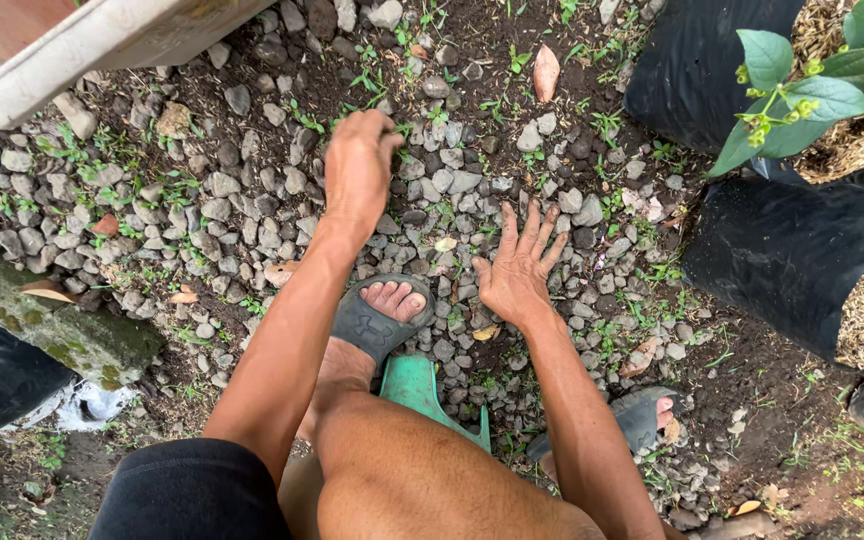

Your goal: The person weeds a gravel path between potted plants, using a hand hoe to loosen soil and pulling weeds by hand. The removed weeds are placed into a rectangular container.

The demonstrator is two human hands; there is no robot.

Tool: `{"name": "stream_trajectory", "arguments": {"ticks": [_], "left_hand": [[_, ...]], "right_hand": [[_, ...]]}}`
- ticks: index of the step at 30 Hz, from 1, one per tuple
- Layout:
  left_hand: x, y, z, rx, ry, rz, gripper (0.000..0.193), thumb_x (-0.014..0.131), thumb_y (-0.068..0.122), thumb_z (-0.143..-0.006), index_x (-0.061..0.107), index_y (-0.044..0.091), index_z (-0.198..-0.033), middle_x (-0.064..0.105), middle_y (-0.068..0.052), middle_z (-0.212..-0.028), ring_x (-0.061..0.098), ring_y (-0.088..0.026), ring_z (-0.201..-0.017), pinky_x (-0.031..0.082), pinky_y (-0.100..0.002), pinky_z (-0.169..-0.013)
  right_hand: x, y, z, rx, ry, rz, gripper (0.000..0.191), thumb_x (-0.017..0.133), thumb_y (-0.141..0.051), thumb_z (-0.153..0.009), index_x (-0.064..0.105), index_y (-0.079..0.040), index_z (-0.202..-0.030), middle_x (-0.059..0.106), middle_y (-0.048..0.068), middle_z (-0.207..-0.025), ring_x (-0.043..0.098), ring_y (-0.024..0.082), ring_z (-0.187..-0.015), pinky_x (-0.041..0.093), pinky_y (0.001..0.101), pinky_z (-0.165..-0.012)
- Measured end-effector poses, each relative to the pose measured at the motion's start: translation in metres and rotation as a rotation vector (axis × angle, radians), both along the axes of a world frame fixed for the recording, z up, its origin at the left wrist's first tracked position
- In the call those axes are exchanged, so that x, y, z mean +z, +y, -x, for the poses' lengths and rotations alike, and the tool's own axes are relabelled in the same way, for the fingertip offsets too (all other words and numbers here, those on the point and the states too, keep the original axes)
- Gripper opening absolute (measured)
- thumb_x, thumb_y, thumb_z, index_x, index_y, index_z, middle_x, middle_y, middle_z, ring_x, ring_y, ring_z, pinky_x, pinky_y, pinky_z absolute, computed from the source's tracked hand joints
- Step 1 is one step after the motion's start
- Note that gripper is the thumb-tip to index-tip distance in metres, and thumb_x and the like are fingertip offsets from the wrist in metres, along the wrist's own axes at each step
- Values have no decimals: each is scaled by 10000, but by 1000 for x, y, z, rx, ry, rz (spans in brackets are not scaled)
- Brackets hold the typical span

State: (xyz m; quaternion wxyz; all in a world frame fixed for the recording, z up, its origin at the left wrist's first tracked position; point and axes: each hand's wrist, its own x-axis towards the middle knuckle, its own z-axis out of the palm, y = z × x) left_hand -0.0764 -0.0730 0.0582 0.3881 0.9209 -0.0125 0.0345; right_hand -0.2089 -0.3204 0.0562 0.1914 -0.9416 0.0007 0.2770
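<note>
Head view: the left hand (pixel 357 170) reaches toward 12 o'clock, fingertips bunched and pinching at small green weeds (pixel 377 80) among the gravel (pixel 242 200). The sprouts look light, soft and easily torn, best gripped low by the base; their stems stand roughly upright. The right hand (pixel 517 270) lies spread, 5 fingers fanned on stones. At 3 o'clock sit black grow bags (pixel 782 250).

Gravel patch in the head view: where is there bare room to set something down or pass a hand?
Open gravel lies between the left hand and the mossy stone, below the white tub. Right of the right hand, black grow bags crowd it.
</note>
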Motion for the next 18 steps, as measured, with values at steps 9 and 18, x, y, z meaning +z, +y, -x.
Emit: {"name": "stream_trajectory", "arguments": {"ticks": [9,18], "left_hand": [[-33,3,-5,16,91,-27,257,607,-147,-840,685,39,-999,676,-136,-982,664,-294,-996,550,-402,-897],[-12,36,8,62,7,-226,389,762,46,-804,722,-38,-1182,698,-193,-1040,658,-321,-924,582,-424,-814]], "right_hand": [[0,0,0,2,-16,0,928,603,-431,-965,58,-67,-1622,-85,336,-1649,-217,535,-1501,-132,727,-1149],[3,2,-1,-12,-6,-11,955,628,-390,-932,58,-39,-1613,-77,357,-1639,-213,556,-1494,-133,734,-1136]]}}
